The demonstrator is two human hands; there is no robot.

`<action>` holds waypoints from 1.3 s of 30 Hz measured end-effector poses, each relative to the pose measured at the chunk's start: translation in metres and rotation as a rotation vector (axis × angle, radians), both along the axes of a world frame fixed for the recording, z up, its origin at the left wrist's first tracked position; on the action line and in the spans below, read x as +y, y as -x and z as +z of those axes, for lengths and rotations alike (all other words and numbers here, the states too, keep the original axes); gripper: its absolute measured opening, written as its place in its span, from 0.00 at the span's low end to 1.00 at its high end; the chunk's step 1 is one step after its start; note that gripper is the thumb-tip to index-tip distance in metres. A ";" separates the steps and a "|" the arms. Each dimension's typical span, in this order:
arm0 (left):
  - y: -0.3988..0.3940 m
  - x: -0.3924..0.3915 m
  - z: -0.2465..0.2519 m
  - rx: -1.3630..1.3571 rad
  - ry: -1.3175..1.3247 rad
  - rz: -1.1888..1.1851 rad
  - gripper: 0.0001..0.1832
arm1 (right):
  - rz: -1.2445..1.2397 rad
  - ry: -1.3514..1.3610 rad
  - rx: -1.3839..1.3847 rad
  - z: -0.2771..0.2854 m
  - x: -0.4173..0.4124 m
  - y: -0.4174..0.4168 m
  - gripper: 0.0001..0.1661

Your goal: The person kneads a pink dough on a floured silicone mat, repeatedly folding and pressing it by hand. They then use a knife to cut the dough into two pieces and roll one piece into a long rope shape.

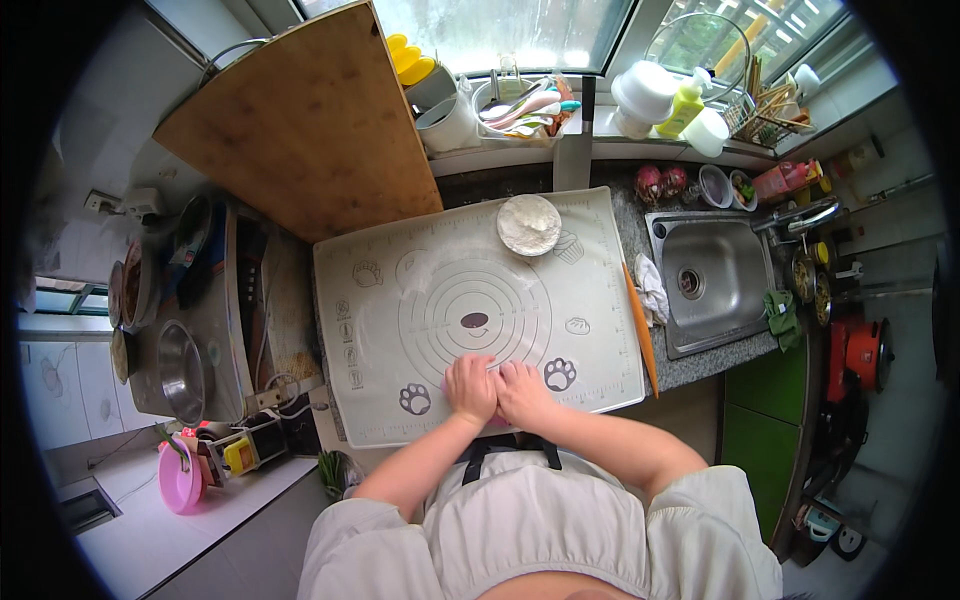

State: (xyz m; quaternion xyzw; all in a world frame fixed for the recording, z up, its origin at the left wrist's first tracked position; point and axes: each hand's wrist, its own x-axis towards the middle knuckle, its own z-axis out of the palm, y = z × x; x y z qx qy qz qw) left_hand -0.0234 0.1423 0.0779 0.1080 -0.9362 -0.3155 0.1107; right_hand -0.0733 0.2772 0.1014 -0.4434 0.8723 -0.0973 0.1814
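Note:
My left hand [471,388] and my right hand [523,391] are side by side at the near edge of a pale printed baking mat [375,315]. Both press on a pink mass, probably dough [498,422], mostly hidden under the palms and fingers. A white bowl of flour [529,225] stands at the mat's far edge, right of its middle. A dusting of flour lies on the mat's upper left part. An orange-brown rolling pin [639,330] lies along the mat's right edge.
A wooden board [300,120] leans at the back left. A cleaver [573,157] stands upright behind the mat. Right of the mat are a white cloth [651,289] and a steel sink [712,292]. A steel bowl [184,371] is at the left.

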 end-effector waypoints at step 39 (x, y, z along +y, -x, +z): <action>0.070 -0.030 -0.006 -0.435 -0.282 0.147 0.16 | 0.031 0.016 -0.265 -0.021 -0.021 0.065 0.42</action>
